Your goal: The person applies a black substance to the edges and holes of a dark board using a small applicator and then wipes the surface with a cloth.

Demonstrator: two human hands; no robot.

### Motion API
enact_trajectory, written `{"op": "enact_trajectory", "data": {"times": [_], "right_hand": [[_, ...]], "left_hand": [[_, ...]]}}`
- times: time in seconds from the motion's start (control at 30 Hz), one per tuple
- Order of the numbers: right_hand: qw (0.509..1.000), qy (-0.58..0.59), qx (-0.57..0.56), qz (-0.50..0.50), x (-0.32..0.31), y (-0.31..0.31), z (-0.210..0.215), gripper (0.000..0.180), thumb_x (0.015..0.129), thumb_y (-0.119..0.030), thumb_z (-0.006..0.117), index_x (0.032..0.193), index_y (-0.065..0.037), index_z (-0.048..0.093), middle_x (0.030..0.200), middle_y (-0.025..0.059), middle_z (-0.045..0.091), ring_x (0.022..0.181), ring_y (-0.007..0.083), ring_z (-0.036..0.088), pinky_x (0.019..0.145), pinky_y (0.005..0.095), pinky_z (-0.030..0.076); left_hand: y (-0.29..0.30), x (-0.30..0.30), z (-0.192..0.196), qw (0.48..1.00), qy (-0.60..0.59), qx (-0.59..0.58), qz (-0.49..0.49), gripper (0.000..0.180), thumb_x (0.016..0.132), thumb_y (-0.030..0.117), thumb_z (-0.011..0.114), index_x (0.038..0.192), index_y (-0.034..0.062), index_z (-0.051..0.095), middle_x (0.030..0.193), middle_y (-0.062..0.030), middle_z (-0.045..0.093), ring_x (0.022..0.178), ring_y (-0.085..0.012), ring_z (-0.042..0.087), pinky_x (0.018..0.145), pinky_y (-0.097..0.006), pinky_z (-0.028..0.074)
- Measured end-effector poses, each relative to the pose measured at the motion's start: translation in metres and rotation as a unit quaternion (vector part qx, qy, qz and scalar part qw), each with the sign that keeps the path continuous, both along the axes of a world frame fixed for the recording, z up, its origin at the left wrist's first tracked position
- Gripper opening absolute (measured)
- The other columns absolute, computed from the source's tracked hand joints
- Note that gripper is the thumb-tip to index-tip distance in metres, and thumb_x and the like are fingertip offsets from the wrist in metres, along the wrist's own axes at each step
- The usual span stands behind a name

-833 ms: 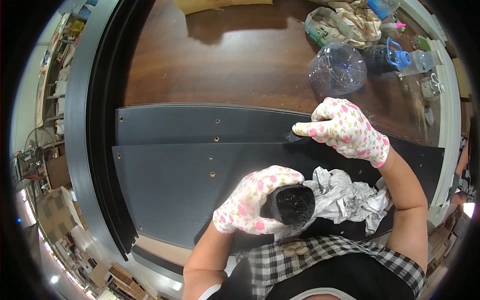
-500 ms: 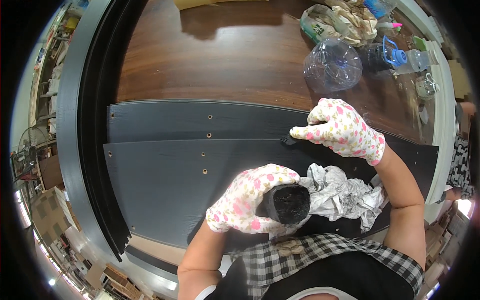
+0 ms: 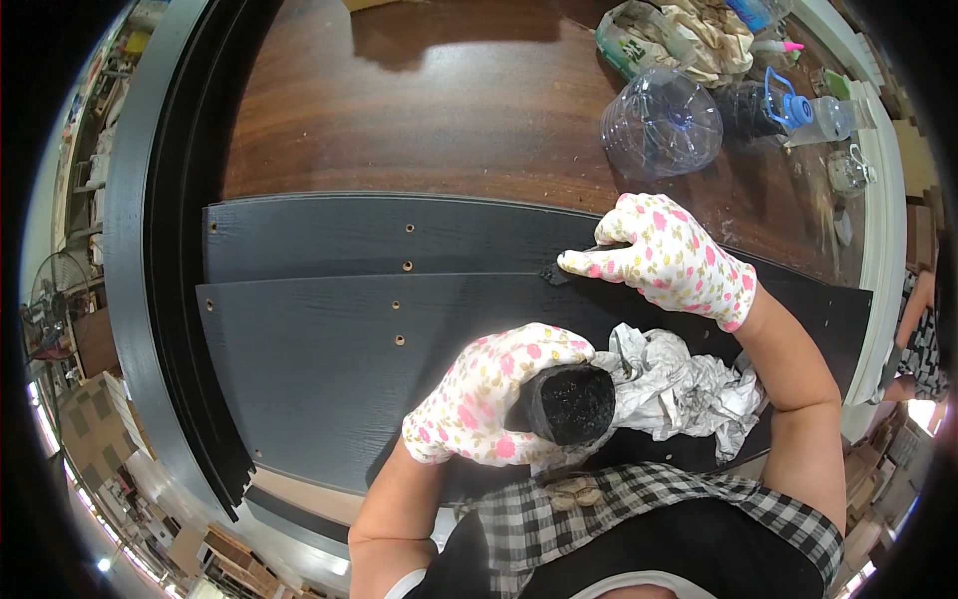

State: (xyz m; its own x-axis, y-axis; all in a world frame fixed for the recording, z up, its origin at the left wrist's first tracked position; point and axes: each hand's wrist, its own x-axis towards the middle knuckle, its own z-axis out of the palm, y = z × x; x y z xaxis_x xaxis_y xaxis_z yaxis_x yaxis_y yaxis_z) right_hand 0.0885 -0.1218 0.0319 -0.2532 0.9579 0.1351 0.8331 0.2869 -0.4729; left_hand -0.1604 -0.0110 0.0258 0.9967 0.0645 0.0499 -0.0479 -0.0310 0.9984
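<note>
My left hand (image 3: 479,404), in a white glove with pink flowers, is closed around a cup (image 3: 536,409) with wet-looking black stuff inside. Its mouth tilts toward the right. My right hand (image 3: 674,262), in a matching glove, pinches a small black piece (image 3: 555,275); whether it is a brush or a sponge I cannot make out. That piece touches the dark panels along the line where they overlap. The far panel (image 3: 309,240) lies partly under the near panel (image 3: 299,374); both have small holes. Beside the cup, a crumpled, stained white rag (image 3: 684,389) lies on the near panel.
Long dark profiles (image 3: 165,250) stand along the left. Beyond the panels is a brown wood-grain tabletop (image 3: 479,110). A large clear plastic bottle (image 3: 662,125), a blue-handled bottle (image 3: 793,108), a glass jar (image 3: 850,172) and crumpled paper (image 3: 711,42) are at the far right.
My right hand has moved a little left along the panel line with the small black piece. My left hand still holds the cup in nearly the same place.
</note>
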Motion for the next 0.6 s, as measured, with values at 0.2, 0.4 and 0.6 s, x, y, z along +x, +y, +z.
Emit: {"op": "enact_trajectory", "data": {"times": [0.2,0.4,0.6], "right_hand": [[1.000,-0.003,-0.004,0.000,0.0034,-0.0028,0.0002,0.046,0.074,-0.003,0.070,0.115,-0.022,0.074,0.085,0.0021,0.063,0.073,0.0245,0.056,0.065,0.0366,0.045],[1.000,0.019,0.012,0.003,0.0010,-0.0012,0.0025,0.046,0.075,-0.003,0.071,0.116,-0.024,0.074,0.083,0.0011,0.063,0.071,0.0233,0.054,0.064,0.0362,0.044],[1.000,-0.017,0.019,0.009,-0.0014,0.0024,0.0032,0.042,0.078,-0.005,0.073,0.115,-0.024,0.074,0.079,0.0008,0.061,0.068,0.0228,0.052,0.060,0.0358,0.041]], "left_hand": [[0.0005,-0.0001,-0.0001,1.000,0.014,-0.005,-0.001,0.072,0.061,0.026,0.084,0.126,0.0043,0.061,0.122,-0.0157,0.065,0.114,-0.0347,0.063,0.098,-0.043,0.050],[0.0031,0.0010,0.0027,1.000,0.016,0.021,-0.013,0.073,0.061,0.025,0.083,0.127,0.0044,0.060,0.123,-0.0161,0.065,0.115,-0.0356,0.062,0.098,-0.044,0.050],[-0.0010,-0.0008,0.0003,1.000,0.009,0.016,0.002,0.073,0.061,0.025,0.082,0.127,0.0044,0.060,0.124,-0.0159,0.064,0.115,-0.0360,0.062,0.098,-0.044,0.050]]}}
